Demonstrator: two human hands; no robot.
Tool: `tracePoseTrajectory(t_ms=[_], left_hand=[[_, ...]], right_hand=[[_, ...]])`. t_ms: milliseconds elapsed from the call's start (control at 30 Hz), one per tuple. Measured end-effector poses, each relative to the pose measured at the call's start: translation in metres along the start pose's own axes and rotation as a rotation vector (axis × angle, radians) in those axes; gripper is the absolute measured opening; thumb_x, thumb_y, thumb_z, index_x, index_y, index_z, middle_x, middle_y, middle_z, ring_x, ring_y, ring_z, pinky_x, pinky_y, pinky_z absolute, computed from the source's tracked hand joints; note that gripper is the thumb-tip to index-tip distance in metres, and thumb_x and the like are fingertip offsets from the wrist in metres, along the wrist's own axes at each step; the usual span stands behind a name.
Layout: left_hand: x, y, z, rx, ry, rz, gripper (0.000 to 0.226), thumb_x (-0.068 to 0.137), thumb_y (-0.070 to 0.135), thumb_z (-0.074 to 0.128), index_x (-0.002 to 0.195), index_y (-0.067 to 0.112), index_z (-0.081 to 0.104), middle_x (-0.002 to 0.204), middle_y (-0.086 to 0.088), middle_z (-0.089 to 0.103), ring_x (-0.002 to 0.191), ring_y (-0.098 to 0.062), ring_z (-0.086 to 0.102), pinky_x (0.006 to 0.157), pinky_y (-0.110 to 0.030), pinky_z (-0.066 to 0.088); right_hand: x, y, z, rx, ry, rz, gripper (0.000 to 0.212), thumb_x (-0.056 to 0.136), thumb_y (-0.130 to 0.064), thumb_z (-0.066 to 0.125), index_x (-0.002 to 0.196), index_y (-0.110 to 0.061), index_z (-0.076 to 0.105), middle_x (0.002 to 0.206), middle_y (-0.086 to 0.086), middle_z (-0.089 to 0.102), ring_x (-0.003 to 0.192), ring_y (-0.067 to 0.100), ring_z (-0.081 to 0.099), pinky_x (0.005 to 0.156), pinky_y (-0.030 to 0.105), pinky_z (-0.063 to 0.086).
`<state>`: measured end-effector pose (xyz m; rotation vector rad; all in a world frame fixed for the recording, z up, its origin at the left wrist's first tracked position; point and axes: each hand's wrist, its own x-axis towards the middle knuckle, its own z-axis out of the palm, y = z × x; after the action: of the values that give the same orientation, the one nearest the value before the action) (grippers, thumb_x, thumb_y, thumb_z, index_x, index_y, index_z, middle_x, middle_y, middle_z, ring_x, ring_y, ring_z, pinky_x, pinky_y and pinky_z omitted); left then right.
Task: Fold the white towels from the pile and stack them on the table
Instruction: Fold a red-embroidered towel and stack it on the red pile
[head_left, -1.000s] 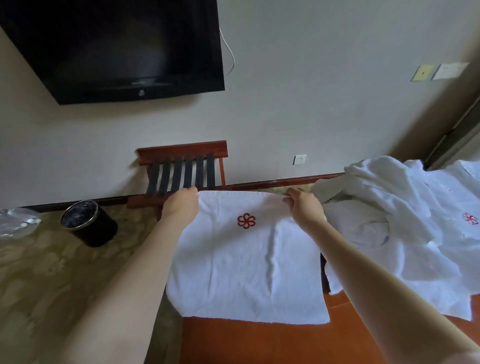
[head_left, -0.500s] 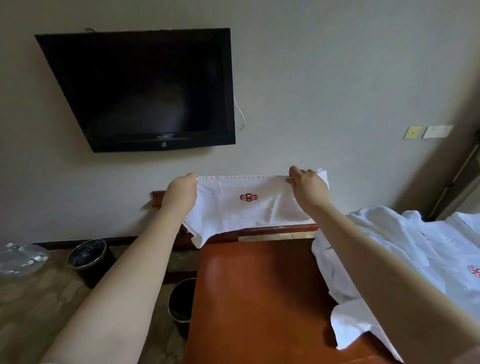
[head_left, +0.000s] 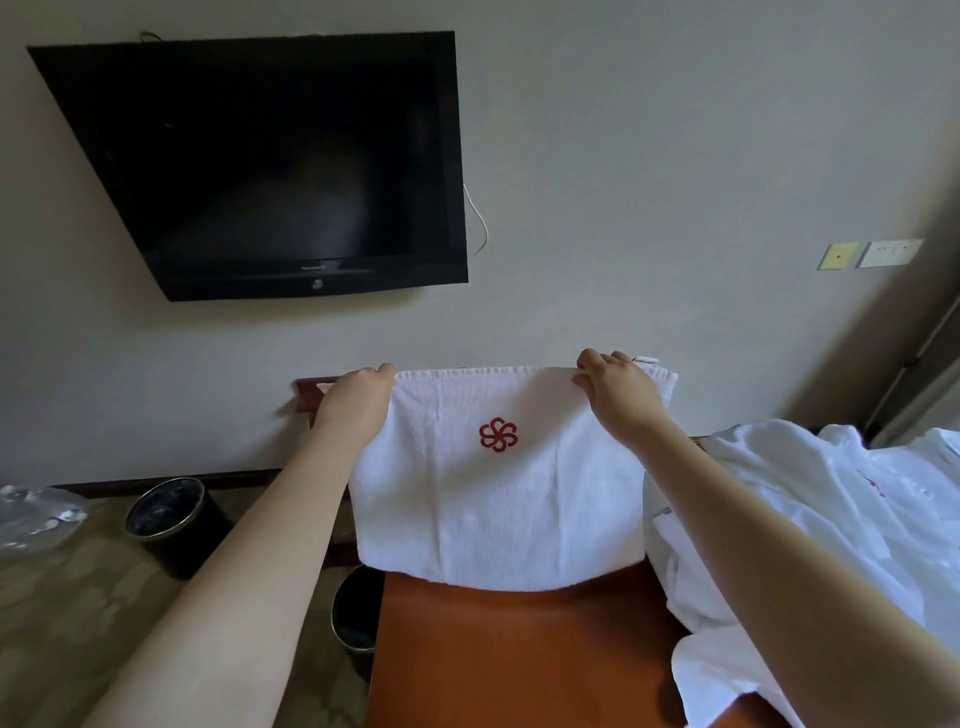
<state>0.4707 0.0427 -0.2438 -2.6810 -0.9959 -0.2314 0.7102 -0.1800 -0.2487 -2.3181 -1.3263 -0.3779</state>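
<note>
Head view: we see the towel (head_left: 498, 493) held up over the far end of the table (head_left: 519, 665), red emblem facing us. The left hand (head_left: 358, 397) grips its top left corner, fingers curled over the edge. The right hand (head_left: 621, 392) pinches the top edge near the right corner. The lower hem may brush the tabletop; we cannot tell. The pile (head_left: 810, 519) lies on the table's right side.
</note>
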Motion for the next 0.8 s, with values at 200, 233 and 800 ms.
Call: tracePoseTrajectory(t_ms=[200,233,800], left_hand=[[0.038,-0.005,0.016,0.052,0.001,0.027,0.03,0.072,-0.017,0.044,0.085,0.009,0.039,0.058,0.0,0.032,0.053,-0.019,0.039,0.049,-0.03,0.034],[0.044,-0.006,0.016,0.055,0.002,0.028,0.03,0.071,-0.017,0.044,0.087,0.008,0.043,0.057,0.0,0.03,0.052,-0.018,0.037,0.047,-0.029,0.032],[-0.059,0.026,0.068,-0.008,-0.11,-0.027,0.026,0.077,-0.009,0.056,0.099,0.005,0.054,0.089,-0.013,0.065,0.08,-0.029,0.064,0.056,-0.033,0.04]], right_hand=[[0.031,0.013,0.028,-0.004,-0.032,0.004,0.022,0.099,-0.023,0.049,0.095,-0.004,0.061,0.09,0.01,0.065,0.093,0.027,0.051,0.066,0.037,0.042],[0.037,0.014,0.03,0.006,-0.019,0.006,0.021,0.098,-0.022,0.05,0.095,-0.004,0.061,0.091,0.011,0.064,0.093,0.028,0.051,0.065,0.036,0.039],[-0.067,0.01,0.06,-0.005,-0.125,0.068,0.019,0.097,-0.019,0.051,0.098,-0.003,0.06,0.097,0.013,0.062,0.099,0.031,0.05,0.063,0.035,0.034]])
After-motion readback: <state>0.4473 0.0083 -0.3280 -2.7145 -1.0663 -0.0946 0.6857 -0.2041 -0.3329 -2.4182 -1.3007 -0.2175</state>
